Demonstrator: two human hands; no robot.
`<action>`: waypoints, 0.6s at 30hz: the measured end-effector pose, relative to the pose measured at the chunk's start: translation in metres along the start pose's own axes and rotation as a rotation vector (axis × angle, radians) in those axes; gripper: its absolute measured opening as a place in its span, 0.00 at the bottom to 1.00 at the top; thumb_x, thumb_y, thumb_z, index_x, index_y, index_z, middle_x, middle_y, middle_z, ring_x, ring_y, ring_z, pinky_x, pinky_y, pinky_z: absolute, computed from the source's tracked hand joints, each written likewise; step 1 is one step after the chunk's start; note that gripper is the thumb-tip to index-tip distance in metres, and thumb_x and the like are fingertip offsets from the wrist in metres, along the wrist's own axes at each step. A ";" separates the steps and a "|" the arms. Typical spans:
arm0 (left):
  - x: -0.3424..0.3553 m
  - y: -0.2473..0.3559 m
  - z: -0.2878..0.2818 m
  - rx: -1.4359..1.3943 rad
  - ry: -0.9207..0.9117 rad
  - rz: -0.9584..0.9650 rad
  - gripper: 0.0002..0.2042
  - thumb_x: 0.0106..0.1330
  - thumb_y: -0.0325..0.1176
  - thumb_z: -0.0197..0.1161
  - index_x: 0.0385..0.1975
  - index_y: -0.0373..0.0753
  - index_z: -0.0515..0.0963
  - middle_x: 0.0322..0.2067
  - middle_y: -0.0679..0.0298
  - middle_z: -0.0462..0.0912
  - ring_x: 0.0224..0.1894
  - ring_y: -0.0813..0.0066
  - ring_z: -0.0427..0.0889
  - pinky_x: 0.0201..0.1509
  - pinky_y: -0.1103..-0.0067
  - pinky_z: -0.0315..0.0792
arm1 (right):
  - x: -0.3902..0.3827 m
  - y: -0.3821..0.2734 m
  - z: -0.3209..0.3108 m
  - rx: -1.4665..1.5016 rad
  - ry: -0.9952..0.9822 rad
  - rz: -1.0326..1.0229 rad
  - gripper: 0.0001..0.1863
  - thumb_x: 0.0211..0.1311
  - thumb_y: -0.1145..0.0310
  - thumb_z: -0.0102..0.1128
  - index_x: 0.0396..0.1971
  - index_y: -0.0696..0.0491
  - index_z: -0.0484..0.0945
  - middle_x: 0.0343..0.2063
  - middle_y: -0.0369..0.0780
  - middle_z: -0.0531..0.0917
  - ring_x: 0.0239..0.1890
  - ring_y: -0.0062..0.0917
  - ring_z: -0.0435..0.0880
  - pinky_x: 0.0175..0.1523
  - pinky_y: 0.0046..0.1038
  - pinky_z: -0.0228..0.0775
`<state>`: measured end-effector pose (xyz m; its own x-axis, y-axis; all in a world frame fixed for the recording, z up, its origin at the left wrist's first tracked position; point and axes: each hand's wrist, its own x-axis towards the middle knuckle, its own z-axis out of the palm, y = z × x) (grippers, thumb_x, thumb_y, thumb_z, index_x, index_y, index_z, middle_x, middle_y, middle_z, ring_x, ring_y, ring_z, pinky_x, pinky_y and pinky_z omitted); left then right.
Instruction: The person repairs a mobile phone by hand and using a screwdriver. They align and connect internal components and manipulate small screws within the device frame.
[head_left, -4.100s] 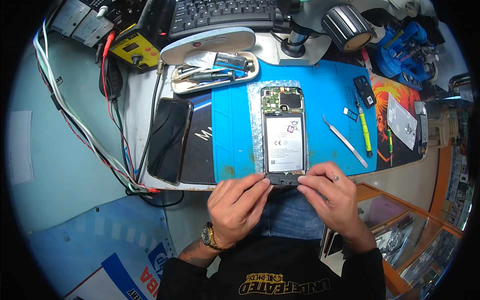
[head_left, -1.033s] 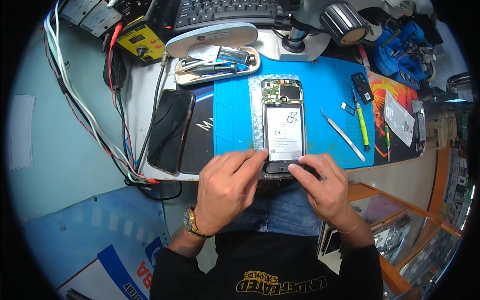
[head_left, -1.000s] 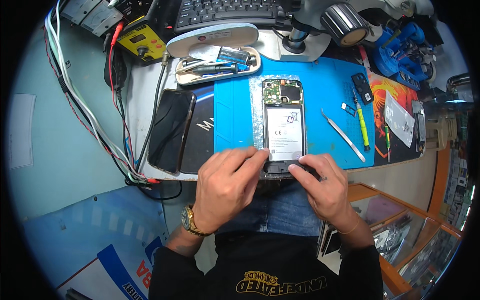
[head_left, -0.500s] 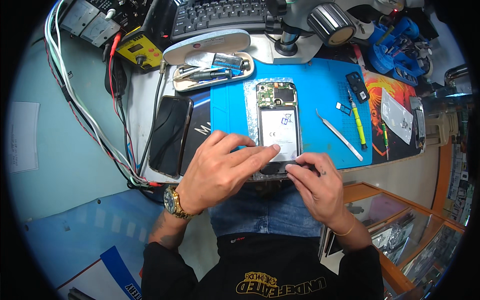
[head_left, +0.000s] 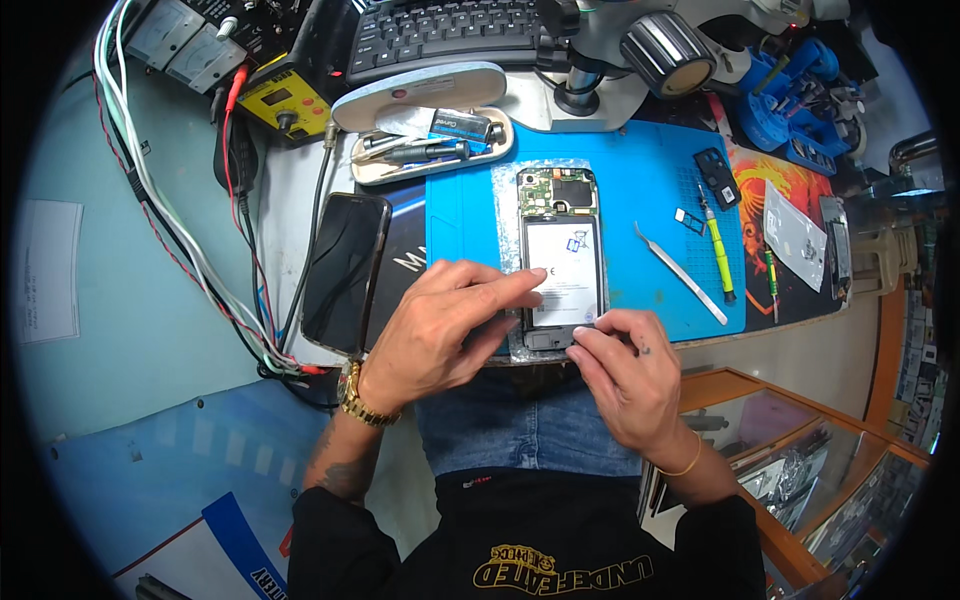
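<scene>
An opened phone (head_left: 564,222) lies lengthwise on bubble wrap (head_left: 508,240), its green circuit board (head_left: 540,188) at the far end and a white battery (head_left: 570,295) below that. A dark module (head_left: 546,340) fills its near end. My left hand (head_left: 450,325) is over the battery's left side, fingers apart and holding nothing; the index fingertip is at the battery's face. At the phone's near right corner, my right hand (head_left: 632,375) has its thumb and bent fingers closed on the edge. Whether a small part sits between those fingertips is hidden.
Right of the phone on a blue mat (head_left: 640,180) are tweezers (head_left: 682,272), a yellow-green screwdriver (head_left: 720,255), a SIM tray (head_left: 690,220) and a black camera cover (head_left: 714,175). Left lies a dark phone (head_left: 345,270). Behind are a tool case (head_left: 430,165) and a microscope (head_left: 665,55).
My left hand has drawn slightly left, uncovering the phone's near end, and its fingertip has shifted up the battery. My right hand stays at the corner. The view has shifted slightly.
</scene>
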<state>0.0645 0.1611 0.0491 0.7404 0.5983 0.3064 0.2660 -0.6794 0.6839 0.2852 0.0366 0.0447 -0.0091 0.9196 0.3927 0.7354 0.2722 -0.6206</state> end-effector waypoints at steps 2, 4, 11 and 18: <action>-0.003 -0.002 0.000 0.004 -0.015 -0.010 0.28 0.58 0.18 0.74 0.61 0.41 0.83 0.45 0.68 0.93 0.49 0.67 0.88 0.55 0.70 0.77 | -0.001 0.002 0.001 -0.010 -0.002 -0.021 0.15 0.54 0.77 0.79 0.42 0.58 0.87 0.39 0.43 0.83 0.35 0.34 0.82 0.37 0.32 0.76; -0.005 -0.003 0.001 0.009 -0.028 -0.020 0.27 0.58 0.19 0.75 0.60 0.41 0.83 0.45 0.67 0.93 0.50 0.67 0.88 0.55 0.70 0.77 | -0.001 0.004 0.001 -0.021 -0.005 -0.044 0.15 0.54 0.77 0.79 0.42 0.58 0.87 0.39 0.43 0.83 0.35 0.34 0.82 0.36 0.32 0.75; -0.006 -0.008 0.007 -0.038 0.059 0.010 0.24 0.57 0.20 0.77 0.56 0.40 0.85 0.48 0.63 0.91 0.50 0.63 0.89 0.53 0.69 0.80 | 0.003 0.007 0.001 -0.105 0.017 -0.195 0.15 0.53 0.76 0.79 0.41 0.58 0.87 0.35 0.40 0.83 0.33 0.32 0.82 0.34 0.31 0.74; -0.009 -0.004 0.008 -0.010 0.130 0.007 0.19 0.57 0.21 0.77 0.50 0.39 0.88 0.46 0.62 0.90 0.47 0.63 0.88 0.51 0.70 0.80 | 0.004 0.021 0.002 -0.164 0.049 -0.438 0.12 0.54 0.75 0.77 0.38 0.60 0.86 0.32 0.39 0.82 0.30 0.30 0.83 0.32 0.30 0.74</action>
<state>0.0615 0.1556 0.0386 0.6562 0.6435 0.3940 0.2541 -0.6802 0.6876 0.2986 0.0463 0.0317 -0.3131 0.7125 0.6279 0.7670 0.5796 -0.2753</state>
